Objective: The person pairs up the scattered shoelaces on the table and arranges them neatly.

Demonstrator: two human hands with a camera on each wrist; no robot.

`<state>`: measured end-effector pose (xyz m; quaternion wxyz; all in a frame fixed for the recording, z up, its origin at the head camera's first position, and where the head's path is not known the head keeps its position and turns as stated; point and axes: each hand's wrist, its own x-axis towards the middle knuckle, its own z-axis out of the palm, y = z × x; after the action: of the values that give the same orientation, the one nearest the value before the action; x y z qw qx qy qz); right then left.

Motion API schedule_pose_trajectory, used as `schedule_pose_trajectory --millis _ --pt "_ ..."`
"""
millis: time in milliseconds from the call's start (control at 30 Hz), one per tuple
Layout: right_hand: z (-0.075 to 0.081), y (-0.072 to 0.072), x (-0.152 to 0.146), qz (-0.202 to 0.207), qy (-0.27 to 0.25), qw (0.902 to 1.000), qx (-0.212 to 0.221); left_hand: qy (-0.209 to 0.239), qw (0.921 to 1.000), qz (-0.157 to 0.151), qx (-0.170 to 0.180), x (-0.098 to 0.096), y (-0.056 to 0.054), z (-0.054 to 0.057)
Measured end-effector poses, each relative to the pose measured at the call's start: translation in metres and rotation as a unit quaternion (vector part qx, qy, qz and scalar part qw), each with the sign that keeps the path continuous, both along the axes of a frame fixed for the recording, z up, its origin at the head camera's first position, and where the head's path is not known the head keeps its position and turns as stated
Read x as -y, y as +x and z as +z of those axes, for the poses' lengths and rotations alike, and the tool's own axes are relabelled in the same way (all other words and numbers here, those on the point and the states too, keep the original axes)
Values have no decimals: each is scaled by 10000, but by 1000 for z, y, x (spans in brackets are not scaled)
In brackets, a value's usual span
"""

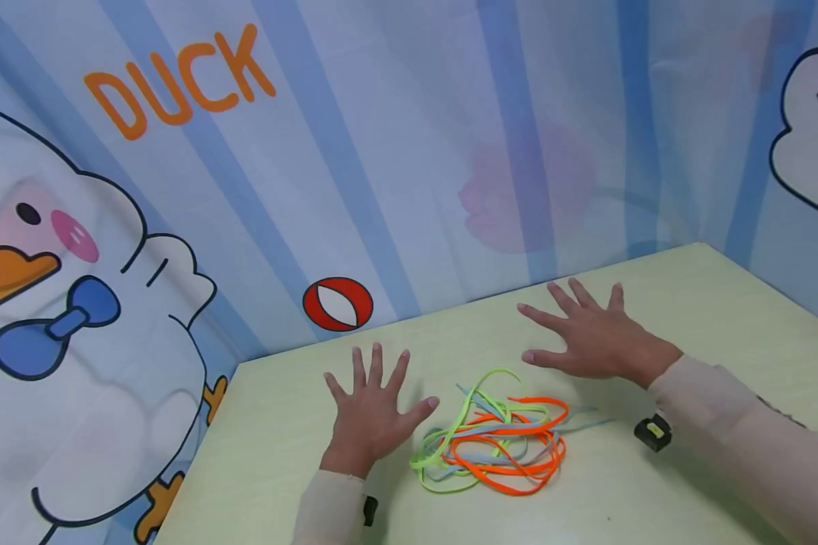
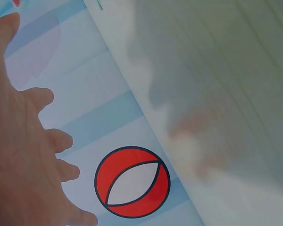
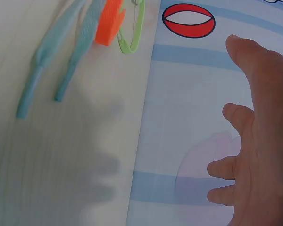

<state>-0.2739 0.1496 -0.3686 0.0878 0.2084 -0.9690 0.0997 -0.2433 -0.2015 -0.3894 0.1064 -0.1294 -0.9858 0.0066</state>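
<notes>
Above the bench [image 1: 245, 469]: both hands released, tangled laces lying between them.
Nearest the viewer, two pale sleeves [image 1: 323, 515] extend over the bench, with a small black block [image 1: 653, 433] beside the right sleeve and another beside the left. The left hand [image 1: 368, 420] is raised, empty, fingers spread, thumb directed toward the laces. On the bench, just to the right of it, lie an orange lace [image 1: 514, 493], a yellow-green lace [image 1: 462, 412] and pale blue lacing [image 1: 518, 431], looped over one another in a loose heap. Farther off, beyond the heap and to its right, the right hand [image 1: 589, 333] is likewise raised, empty, fingers spread. Behind the bench stands a blue-striped backdrop [image 1: 409, 151], printed with a red-and-white ball [image 1: 338, 304], a white duck [image 1: 102, 431] and orange lettering reading "DUCK" [image 1: 237, 63].
</notes>
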Motion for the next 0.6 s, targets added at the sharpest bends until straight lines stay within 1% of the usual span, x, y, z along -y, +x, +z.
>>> schedule_pose_trajectory --millis 67,300,367,600 --pt "-3 1 1 43 -4 10000 11 -35 10000 -22 15 -2 2 -2" --pt "-12 4 6 141 20 9999 34 101 9996 -260 26 -7 6 -6" --pt "-14 5 7 155 26 9999 46 81 9995 -303 40 -10 7 -7" --pt "-15 14 12 263 -167 9993 201 -48 9990 -445 74 -20 10 -8"
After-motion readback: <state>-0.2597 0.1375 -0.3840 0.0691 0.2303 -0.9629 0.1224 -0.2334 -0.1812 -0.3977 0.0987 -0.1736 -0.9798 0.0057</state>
